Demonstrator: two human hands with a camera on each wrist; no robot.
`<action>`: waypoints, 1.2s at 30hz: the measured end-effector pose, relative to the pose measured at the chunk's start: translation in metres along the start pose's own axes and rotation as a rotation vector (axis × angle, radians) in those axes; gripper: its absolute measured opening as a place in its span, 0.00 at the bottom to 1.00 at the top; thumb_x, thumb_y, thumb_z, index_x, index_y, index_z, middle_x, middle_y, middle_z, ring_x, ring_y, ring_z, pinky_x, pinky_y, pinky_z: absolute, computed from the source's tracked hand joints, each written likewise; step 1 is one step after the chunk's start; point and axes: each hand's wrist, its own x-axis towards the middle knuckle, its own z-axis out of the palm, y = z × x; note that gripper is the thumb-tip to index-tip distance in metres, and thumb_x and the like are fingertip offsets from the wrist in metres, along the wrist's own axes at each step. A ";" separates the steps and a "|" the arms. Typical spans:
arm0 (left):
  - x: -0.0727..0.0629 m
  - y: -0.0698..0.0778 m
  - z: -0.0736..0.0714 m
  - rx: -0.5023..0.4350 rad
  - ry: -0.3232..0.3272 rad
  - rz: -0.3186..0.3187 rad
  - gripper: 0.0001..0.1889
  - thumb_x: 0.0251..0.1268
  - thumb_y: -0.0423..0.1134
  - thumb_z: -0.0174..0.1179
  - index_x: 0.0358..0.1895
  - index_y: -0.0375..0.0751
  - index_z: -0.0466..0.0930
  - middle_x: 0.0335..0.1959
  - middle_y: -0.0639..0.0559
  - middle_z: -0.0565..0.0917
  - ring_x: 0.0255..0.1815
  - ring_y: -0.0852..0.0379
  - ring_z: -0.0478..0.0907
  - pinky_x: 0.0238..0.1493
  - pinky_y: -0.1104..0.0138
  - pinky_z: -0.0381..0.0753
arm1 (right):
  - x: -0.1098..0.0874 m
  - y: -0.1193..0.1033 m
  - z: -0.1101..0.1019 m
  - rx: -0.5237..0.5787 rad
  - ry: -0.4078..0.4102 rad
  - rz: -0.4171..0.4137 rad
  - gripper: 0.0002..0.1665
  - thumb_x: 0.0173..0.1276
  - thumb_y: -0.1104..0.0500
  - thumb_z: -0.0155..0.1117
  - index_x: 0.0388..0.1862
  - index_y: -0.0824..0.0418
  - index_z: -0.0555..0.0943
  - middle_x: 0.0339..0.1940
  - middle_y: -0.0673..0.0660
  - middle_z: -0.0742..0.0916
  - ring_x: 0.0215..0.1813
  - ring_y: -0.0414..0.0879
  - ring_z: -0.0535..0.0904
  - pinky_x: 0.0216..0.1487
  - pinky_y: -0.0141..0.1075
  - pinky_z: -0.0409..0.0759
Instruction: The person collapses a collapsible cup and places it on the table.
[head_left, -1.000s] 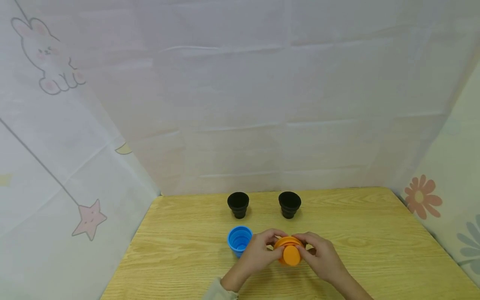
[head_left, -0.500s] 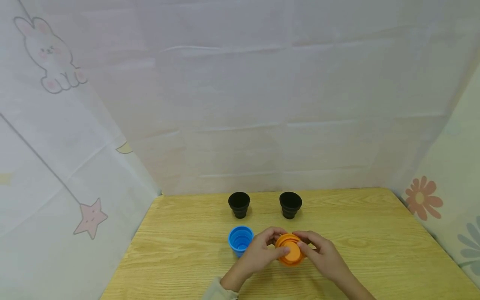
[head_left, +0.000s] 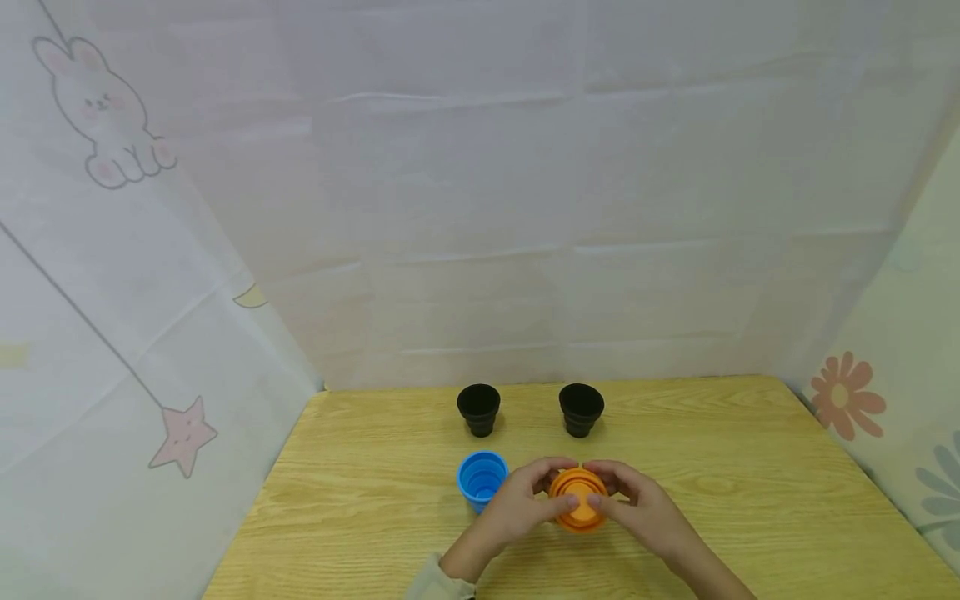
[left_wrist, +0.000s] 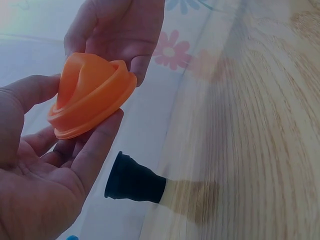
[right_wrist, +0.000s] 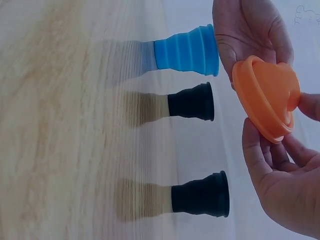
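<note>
An orange collapsible cup (head_left: 579, 500), largely folded flat, is held up between both hands over the front of the table. My left hand (head_left: 517, 502) grips its left side, thumb on the base and fingers round the rim. On the opposite side my right hand (head_left: 643, 510) grips it the same way, its thumb close to the left one. In the left wrist view the orange cup (left_wrist: 92, 97) is tilted, its base pushed in unevenly. The right wrist view shows the same dented base on the orange cup (right_wrist: 267, 95). A blue ribbed cup (head_left: 481, 478) stands upright just left of my left hand.
Two black cups stand upright near the table's back edge, one black cup (head_left: 478, 409) on the left and another black cup (head_left: 581, 409) on the right. The wooden table (head_left: 360, 483) meets a pale cloth backdrop (head_left: 465, 208) behind them.
The cup's base, earlier standing out toward the front, has been pressed in, so the cup now looks flatter with concentric rings. Both thumbs have moved inward onto the base.
</note>
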 end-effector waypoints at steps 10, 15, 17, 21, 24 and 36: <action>0.001 0.001 0.003 -0.102 0.044 0.018 0.22 0.69 0.45 0.67 0.63 0.47 0.74 0.43 0.50 0.80 0.44 0.55 0.79 0.39 0.69 0.85 | -0.002 0.003 0.000 0.151 0.028 0.038 0.34 0.74 0.55 0.65 0.73 0.67 0.66 0.64 0.66 0.78 0.55 0.47 0.81 0.53 0.36 0.84; 0.002 0.000 0.005 -0.117 0.073 0.035 0.25 0.68 0.45 0.68 0.63 0.42 0.72 0.45 0.49 0.80 0.45 0.53 0.79 0.40 0.69 0.84 | -0.004 0.002 0.003 0.213 -0.010 0.049 0.37 0.75 0.56 0.64 0.75 0.68 0.61 0.67 0.68 0.75 0.58 0.48 0.81 0.55 0.38 0.84; 0.002 -0.001 0.005 -0.073 0.077 0.027 0.26 0.67 0.46 0.69 0.63 0.41 0.72 0.44 0.50 0.80 0.45 0.54 0.79 0.41 0.69 0.82 | -0.005 0.002 0.003 0.188 -0.002 0.046 0.37 0.75 0.55 0.65 0.75 0.68 0.63 0.66 0.67 0.76 0.57 0.48 0.80 0.55 0.37 0.84; 0.001 0.002 0.005 0.046 0.064 -0.008 0.25 0.65 0.49 0.70 0.62 0.48 0.75 0.44 0.55 0.81 0.43 0.57 0.78 0.40 0.69 0.80 | -0.006 0.001 0.003 0.104 0.013 0.025 0.35 0.73 0.55 0.66 0.73 0.67 0.67 0.62 0.65 0.78 0.55 0.47 0.78 0.53 0.33 0.82; 0.001 0.004 0.005 0.072 0.036 -0.031 0.27 0.64 0.48 0.71 0.64 0.49 0.76 0.44 0.56 0.80 0.42 0.58 0.78 0.39 0.68 0.83 | -0.005 0.002 0.002 0.060 0.016 0.005 0.34 0.73 0.55 0.66 0.73 0.66 0.69 0.62 0.64 0.78 0.55 0.45 0.76 0.53 0.32 0.81; 0.004 -0.001 0.006 -0.087 0.059 -0.007 0.28 0.63 0.44 0.72 0.64 0.47 0.71 0.43 0.49 0.77 0.39 0.55 0.80 0.42 0.51 0.88 | -0.006 -0.002 0.005 0.124 0.089 0.031 0.36 0.72 0.56 0.67 0.75 0.61 0.66 0.67 0.63 0.76 0.60 0.50 0.76 0.55 0.30 0.81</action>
